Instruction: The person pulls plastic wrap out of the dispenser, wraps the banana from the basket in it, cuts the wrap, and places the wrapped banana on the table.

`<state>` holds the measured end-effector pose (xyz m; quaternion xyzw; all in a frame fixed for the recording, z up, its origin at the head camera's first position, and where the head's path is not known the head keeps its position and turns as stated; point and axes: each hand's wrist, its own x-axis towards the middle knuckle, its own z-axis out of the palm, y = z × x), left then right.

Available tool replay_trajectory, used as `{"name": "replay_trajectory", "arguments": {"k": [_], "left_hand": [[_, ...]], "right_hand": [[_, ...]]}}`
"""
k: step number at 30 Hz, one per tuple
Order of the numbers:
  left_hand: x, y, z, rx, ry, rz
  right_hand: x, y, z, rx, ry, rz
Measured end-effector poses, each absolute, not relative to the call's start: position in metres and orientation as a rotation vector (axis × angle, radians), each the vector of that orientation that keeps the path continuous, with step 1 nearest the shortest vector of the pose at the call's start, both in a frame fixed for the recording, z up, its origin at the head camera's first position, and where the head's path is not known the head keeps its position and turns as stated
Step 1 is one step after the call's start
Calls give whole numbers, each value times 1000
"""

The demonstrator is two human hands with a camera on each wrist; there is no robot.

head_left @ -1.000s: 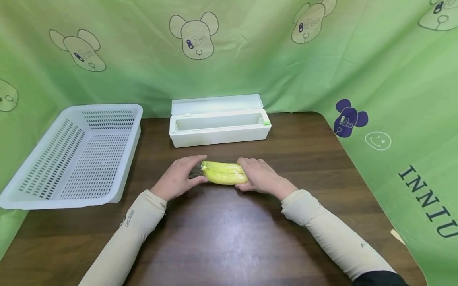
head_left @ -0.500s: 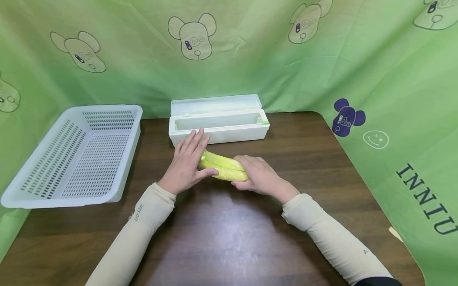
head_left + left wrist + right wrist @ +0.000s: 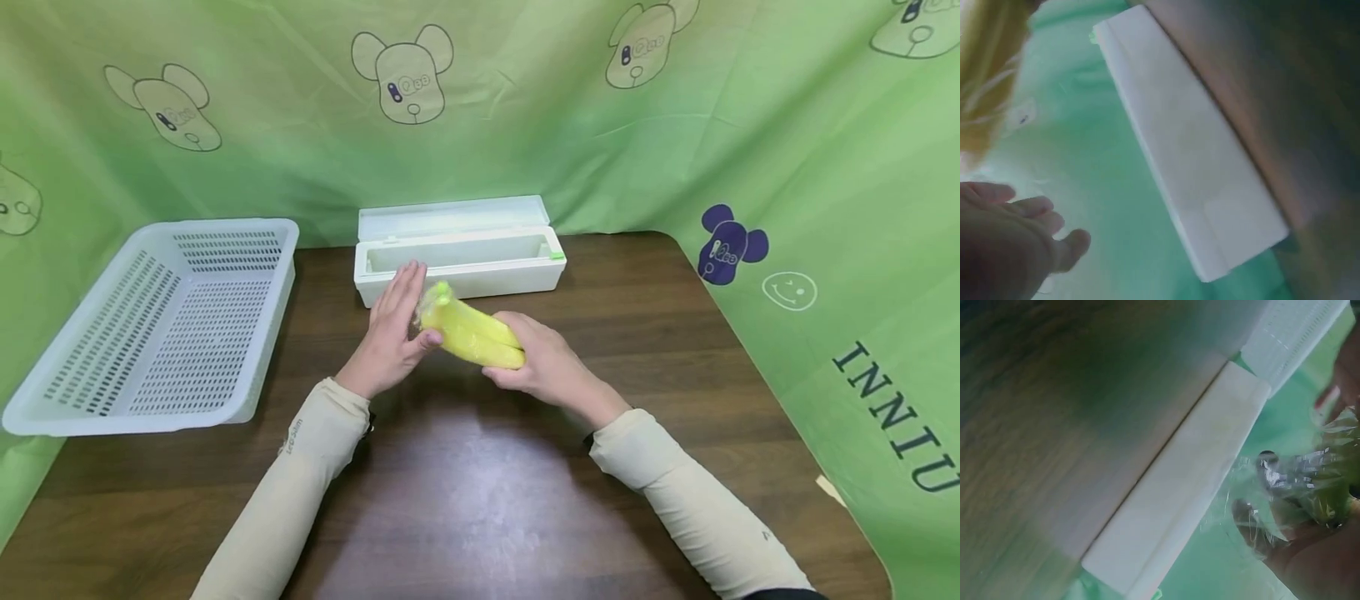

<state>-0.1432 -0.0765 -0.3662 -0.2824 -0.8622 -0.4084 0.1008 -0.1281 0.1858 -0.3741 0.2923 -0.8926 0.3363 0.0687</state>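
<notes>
A pair of yellow bananas [image 3: 480,335] in clear plastic wrap is held up off the table, stem end toward the far left. My right hand [image 3: 547,362] grips their near right end, thumb below and fingers over the top. Beside the stem end, my left hand [image 3: 384,340] has its fingers straight, with the thumb at the wrap; whether it presses cannot be told. In the left wrist view the left hand [image 3: 1013,240] shows below the blurred bananas [image 3: 988,69]. Loose, crinkled plastic wrap [image 3: 1307,475] lies around the fingers of the right hand [image 3: 1316,565] in the right wrist view.
Behind the hands stands a long white box [image 3: 461,282], its lid [image 3: 453,221] raised at the back. A white perforated basket [image 3: 206,346] is at the left of the brown wooden table [image 3: 480,517]. Green printed cloth [image 3: 525,150] encloses the back and sides.
My left hand has let go of the stem end, straightened its fingers and moved toward the box. The bananas have tilted, stem end up and away, while my right hand keeps its grip.
</notes>
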Motion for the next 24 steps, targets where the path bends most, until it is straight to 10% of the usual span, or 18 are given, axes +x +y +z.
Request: {"name": "replay_trajectory", "arguments": {"k": [15, 24], "left_hand": [[-143, -59, -359, -816, -1946, -2246], [-144, -55, -349, -876, -1899, -1894]], "right_hand": [[-124, 170, -383, 910, -2715, 1114], [-123, 162, -378, 953, -2743, 748]]}}
